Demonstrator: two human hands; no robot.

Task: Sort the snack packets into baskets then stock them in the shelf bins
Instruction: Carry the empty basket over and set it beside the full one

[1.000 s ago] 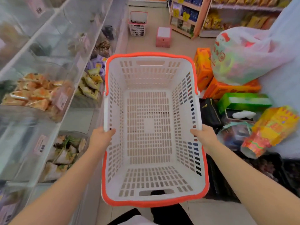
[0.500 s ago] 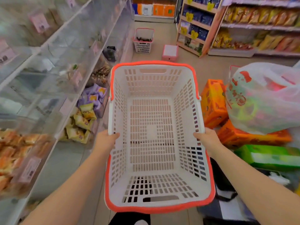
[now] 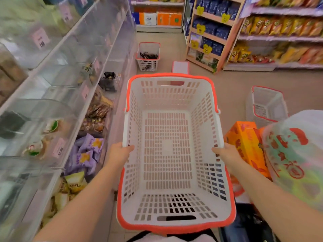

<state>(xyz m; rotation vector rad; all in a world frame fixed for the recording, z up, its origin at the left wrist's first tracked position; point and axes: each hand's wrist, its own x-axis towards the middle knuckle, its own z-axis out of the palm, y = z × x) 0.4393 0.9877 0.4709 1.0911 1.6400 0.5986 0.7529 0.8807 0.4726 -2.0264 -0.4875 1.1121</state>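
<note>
gripping basket (image 3: pixel 167 154), both hands

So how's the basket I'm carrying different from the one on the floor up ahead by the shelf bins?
The carried basket is empty; the floor basket holds dark packets. The carried basket is gripped at its side rims by the left hand and right hand; the floor basket stands untouched. Both are white slotted plastic with orange-red rims.
</note>
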